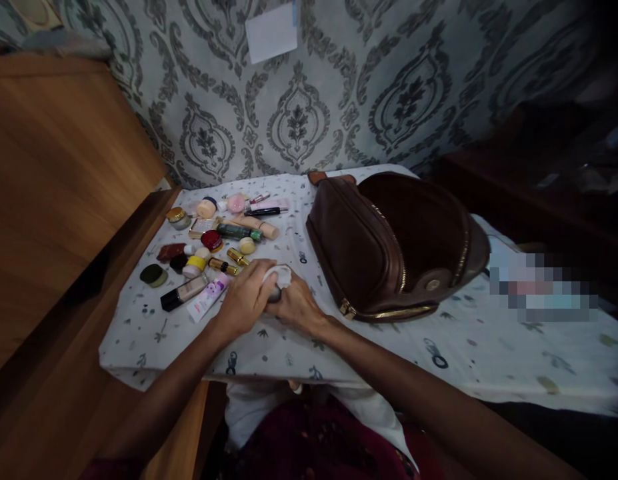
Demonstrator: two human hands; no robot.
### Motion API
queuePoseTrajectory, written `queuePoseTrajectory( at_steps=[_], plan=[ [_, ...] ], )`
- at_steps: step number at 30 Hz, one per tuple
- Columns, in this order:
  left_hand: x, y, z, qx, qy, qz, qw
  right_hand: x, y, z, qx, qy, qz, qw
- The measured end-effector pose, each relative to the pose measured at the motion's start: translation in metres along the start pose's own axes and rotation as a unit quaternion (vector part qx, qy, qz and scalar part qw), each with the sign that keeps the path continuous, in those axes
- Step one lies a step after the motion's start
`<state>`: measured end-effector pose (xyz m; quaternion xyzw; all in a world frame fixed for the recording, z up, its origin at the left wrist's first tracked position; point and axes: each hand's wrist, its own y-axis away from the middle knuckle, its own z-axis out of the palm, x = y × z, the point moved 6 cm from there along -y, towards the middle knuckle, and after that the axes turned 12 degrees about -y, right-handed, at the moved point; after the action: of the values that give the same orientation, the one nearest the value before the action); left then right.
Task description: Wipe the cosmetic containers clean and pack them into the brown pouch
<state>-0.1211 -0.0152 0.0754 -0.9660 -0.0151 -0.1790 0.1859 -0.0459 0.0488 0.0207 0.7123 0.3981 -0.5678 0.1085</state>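
My left hand [245,297] and my right hand [299,305] meet over the table's front part. Between them is a crumpled white tissue [283,275], pressed by my left fingers against a small grey rounded container [275,294]. My right hand closes round that container; most of it is hidden by fingers. Just left of my left hand lie a white and purple tube [209,297] and a foundation bottle [185,292] with a black cap. Two gold lipstick-like tubes, one of them a gold tube [237,257], lie just behind it.
A brown leather bag [356,247] stands unzipped to the right. Several cosmetics, including a green-capped tube [239,232], a red-lidded jar [211,240] and a gold-lidded jar [178,218], spread over the patterned tablecloth [289,343]. Wooden furniture [63,193] borders the left; a patterned wall rises behind.
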Motion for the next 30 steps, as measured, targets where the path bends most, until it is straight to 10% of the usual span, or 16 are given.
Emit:
queuePoseTrajectory(
  at_steps=[10,30],
  plan=[
    [-0.047,0.006,0.008,0.071,0.142,-0.183,0.97,-0.01,0.003,-0.003,-0.014,-0.009,0.038,0.999],
    [-0.039,0.019,-0.002,-0.07,0.155,-0.054,0.984,-0.006,0.003,-0.004,-0.006,0.056,0.032,0.998]
  ],
)
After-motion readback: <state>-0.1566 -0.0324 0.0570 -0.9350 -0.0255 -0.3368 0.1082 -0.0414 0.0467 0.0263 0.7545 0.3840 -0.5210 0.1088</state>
